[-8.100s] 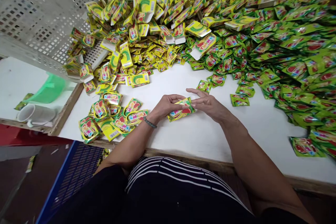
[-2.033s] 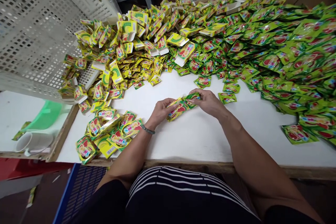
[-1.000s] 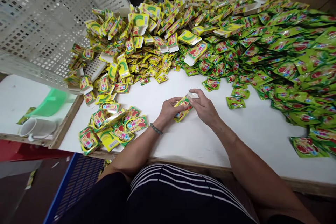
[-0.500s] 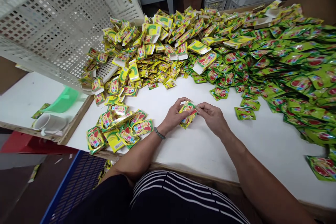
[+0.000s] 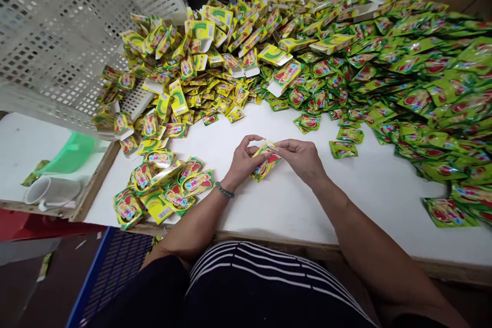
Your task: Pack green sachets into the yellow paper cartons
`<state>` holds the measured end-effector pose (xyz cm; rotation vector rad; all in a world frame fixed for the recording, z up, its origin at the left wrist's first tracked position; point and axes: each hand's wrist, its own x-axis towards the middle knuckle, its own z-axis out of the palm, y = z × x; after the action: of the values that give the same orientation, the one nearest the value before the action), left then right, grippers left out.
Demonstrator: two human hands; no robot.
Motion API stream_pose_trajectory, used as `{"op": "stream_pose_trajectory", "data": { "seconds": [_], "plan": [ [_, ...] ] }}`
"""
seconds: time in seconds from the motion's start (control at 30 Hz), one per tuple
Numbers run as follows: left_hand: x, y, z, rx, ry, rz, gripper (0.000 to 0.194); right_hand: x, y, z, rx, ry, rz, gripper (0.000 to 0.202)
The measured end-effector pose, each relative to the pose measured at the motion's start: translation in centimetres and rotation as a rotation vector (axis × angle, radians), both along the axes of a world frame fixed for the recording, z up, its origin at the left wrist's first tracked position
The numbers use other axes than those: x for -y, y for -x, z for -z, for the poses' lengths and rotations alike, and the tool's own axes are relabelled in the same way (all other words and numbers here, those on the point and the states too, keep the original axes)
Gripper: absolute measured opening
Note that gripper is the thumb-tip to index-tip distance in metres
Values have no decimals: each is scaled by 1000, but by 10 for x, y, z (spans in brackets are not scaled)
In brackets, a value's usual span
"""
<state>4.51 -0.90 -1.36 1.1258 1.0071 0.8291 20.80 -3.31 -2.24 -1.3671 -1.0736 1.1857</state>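
Note:
A small yellow-and-green printed carton (image 5: 265,168) is tilted just above the white tabletop. My left hand (image 5: 245,160) is closed around its left side, with the thumb across the printed face. At the carton's upper end, the fingers of my right hand (image 5: 302,160) are pinched on its edge by a pale flap; whether a sachet is between them is hidden. Left of my hands lies a loose group of similar cartons (image 5: 197,183). Green sachets (image 5: 343,149) lie beyond my right hand.
Behind my hands spreads a heap of yellow cartons (image 5: 200,31), running into green sachets (image 5: 418,100) at the right. A white perforated crate (image 5: 69,56) leans at the left. Nearby are a white mug (image 5: 56,190), a green plastic dish (image 5: 71,154) and a blue basket (image 5: 111,261).
My right fingers have come over the carton's upper end, where a pale flap now shows. The camera view has shifted, so the heaps appear further left and higher.

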Motion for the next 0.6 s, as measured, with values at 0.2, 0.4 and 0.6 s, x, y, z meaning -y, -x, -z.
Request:
{"op": "stream_pose_trajectory", "data": {
  "seconds": [0.2,0.4,0.6],
  "plan": [
    [-1,2,-3,8,-1,84,59,-6,-14,10,-153,67,-62,29],
    [0,5,-2,90,29,43,59,1,-15,5,-79,-31,-190,25],
    [-2,5,-9,230,112,-67,59,15,9,-7,158,-223,-127,39]
  ]
}}
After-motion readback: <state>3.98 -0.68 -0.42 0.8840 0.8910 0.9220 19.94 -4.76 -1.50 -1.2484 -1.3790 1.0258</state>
